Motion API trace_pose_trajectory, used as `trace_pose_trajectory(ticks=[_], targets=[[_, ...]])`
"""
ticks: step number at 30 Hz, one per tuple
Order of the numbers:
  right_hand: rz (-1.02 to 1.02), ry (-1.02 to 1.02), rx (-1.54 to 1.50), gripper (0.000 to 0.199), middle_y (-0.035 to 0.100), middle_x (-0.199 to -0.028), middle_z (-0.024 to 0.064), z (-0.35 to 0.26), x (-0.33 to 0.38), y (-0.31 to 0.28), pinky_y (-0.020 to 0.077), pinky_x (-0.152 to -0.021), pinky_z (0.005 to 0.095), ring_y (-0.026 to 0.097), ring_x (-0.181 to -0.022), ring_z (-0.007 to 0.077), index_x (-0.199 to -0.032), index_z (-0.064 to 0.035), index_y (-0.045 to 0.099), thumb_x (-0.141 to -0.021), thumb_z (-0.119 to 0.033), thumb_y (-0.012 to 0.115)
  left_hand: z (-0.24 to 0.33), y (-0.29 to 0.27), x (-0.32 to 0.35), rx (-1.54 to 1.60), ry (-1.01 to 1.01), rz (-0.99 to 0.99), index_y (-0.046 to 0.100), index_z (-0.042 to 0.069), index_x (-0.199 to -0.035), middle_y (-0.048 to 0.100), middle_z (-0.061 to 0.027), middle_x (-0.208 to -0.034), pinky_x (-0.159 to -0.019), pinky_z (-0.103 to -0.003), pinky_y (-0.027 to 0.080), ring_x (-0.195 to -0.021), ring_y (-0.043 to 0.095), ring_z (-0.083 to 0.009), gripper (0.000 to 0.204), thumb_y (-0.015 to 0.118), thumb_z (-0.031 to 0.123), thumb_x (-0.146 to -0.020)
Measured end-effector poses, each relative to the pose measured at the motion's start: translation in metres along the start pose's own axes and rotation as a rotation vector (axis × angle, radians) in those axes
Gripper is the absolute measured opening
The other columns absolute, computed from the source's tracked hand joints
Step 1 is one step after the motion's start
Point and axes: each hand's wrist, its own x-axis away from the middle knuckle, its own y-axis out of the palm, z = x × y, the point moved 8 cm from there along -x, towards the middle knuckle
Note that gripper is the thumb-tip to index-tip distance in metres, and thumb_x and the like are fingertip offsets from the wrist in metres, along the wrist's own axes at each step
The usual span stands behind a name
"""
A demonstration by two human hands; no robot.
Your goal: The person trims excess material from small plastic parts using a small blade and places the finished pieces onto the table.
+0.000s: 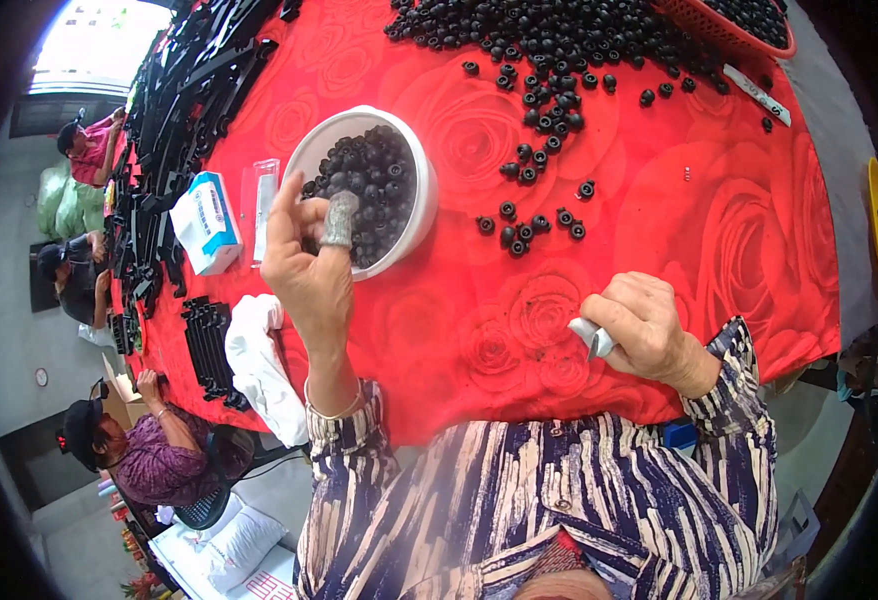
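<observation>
My left hand (309,275) is over the near left rim of a white bucket (424,215), palm turned up. Its fingers are apart, and grey wrapping covers one digit. Inside the bucket lie many small round black plastic parts (384,180), each with a hole. Above the red tablecloth at the right, my right hand (644,325) is closed. Pale grey wrapping shows at its fingertips, and whatever is pinched there is too small to make out. A small loose group of the same black parts (526,232) lies on the cloth between bucket and right hand.
A large heap of black parts (549,30) spreads across the far side, beside a red basket (749,35). To the left are long black plastic pieces (174,110), a blue-and-white box (209,222) and a white cloth (259,360). Several people sit along the left.
</observation>
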Motion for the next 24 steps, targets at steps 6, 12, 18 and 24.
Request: trace_pose_trajectory(ticks=[6, 12, 18, 24], targets=[[0.004, 0.026, 0.009, 0.022, 0.042, -0.060, 0.0044, 0.004, 0.001, -0.001, 0.0366, -0.044, 0.0333, 0.048, -0.050, 0.0203, -0.080, -0.0034, 0.055, -0.067, -0.012, 0.070, 0.071, 0.051, 0.054, -0.247, 0.565, -0.176, 0.064, 0.004, -0.089, 0.060, -0.0085, -0.076, -0.060, -0.033, 0.049, -0.069, 0.060, -0.0236, 0.025, 0.071, 0.000, -0.065], [-0.005, 0.032, 0.033, 0.021, 0.042, -0.060, 0.0049, 0.006, 0.001, -0.001, 0.0364, -0.044, 0.0329, 0.048, -0.050, 0.0205, -0.079, -0.0038, 0.056, -0.067, -0.014, 0.070, 0.024, 0.123, 0.082, -0.278, 0.378, -0.483, 0.063, 0.002, -0.086, 0.060, -0.0125, -0.079, -0.057, -0.035, 0.048, -0.067, 0.061, -0.0279, 0.022, 0.074, 0.011, -0.070], [-0.003, 0.053, 0.038, 0.019, 0.040, -0.059, 0.0045, 0.009, 0.001, 0.000, 0.0361, -0.044, 0.0335, 0.047, -0.049, 0.0206, -0.078, -0.0050, 0.055, -0.070, -0.015, 0.069, 0.027, 0.131, 0.085, -0.402, 0.343, -0.560, 0.062, 0.004, -0.089, 0.060, -0.0136, -0.079, -0.058, -0.040, 0.048, -0.068, 0.060, -0.0314, 0.020, 0.066, 0.009, -0.070], [-0.022, 0.067, 0.029, 0.019, 0.038, -0.059, 0.0051, 0.012, 0.004, 0.004, 0.0361, -0.044, 0.0339, 0.047, -0.050, 0.0213, -0.078, -0.0052, 0.054, -0.070, -0.016, 0.069, 0.023, 0.134, 0.089, -0.454, 0.365, -0.670, 0.061, 0.006, -0.093, 0.061, -0.0137, -0.079, -0.059, -0.040, 0.048, -0.068, 0.060, -0.0319, 0.025, 0.065, 0.011, -0.068]])
